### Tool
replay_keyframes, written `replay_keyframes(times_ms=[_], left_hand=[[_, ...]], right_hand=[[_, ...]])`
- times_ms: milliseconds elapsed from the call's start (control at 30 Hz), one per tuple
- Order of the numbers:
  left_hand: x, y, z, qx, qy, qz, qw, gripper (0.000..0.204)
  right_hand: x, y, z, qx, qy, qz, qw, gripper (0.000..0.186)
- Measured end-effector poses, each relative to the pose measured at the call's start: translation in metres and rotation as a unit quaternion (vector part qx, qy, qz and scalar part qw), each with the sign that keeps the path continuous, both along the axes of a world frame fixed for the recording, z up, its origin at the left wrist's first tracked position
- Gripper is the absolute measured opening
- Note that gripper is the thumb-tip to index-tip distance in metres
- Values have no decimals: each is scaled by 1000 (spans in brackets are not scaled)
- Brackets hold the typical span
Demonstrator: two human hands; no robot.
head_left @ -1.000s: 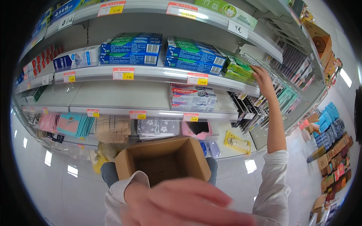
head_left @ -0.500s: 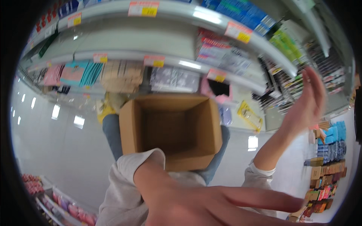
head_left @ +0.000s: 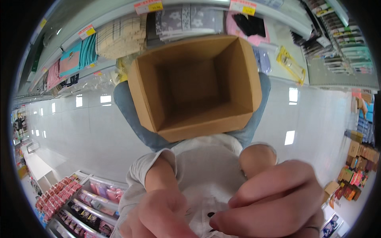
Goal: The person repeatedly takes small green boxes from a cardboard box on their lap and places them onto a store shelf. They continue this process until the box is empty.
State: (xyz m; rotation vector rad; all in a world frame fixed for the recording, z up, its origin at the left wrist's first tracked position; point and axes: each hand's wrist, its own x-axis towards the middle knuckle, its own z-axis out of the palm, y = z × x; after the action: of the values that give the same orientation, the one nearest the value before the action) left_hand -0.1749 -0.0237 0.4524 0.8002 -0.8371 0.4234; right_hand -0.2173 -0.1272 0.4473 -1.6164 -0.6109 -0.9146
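Note:
An open cardboard box [head_left: 147,99] rests on my lap between my knees, its inside bare. Both hands are raised close to the camera, nearer to me than the box and apart from it. My right hand [head_left: 278,202] has its fingers bent and drawn together; whatever they may hold, I cannot make out. Beside it at the lower edge is my left hand [head_left: 162,216], blurred and partly cut off, so its fingers are hard to read. Small dark spots show between the hands against my light shirt [head_left: 206,170].
Ahead, a low store shelf holds beige folded cloths [head_left: 121,37], grey patterned packs [head_left: 189,22], a pink and black item [head_left: 248,27] and a yellow package [head_left: 290,65]. Hanging goods fill the right rack [head_left: 349,43]. Behind on the left stands another stocked shelf [head_left: 89,202].
My right hand has come back from the right-hand rack toward my chest, and its fingers have curled. My left hand has drawn back to the left. The view has tilted down toward the box.

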Motion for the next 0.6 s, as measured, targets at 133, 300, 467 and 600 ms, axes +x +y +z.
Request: replay_keyframes(times_ms=[133,300,467,600], left_hand=[[1,-2,-5,23,15,-2,1000,22],[-10,2,-7,41,26,28,998,25],[-6,-14,-12,50,25,5,998,27],[-11,-22,-7,44,10,38,998,29]], right_hand=[[8,-6,8,8,9,69,998,18],[9,-14,5,15,12,157,987,16],[29,-28,-3,20,17,143,989,13],[47,-27,-8,36,18,145,989,11]])
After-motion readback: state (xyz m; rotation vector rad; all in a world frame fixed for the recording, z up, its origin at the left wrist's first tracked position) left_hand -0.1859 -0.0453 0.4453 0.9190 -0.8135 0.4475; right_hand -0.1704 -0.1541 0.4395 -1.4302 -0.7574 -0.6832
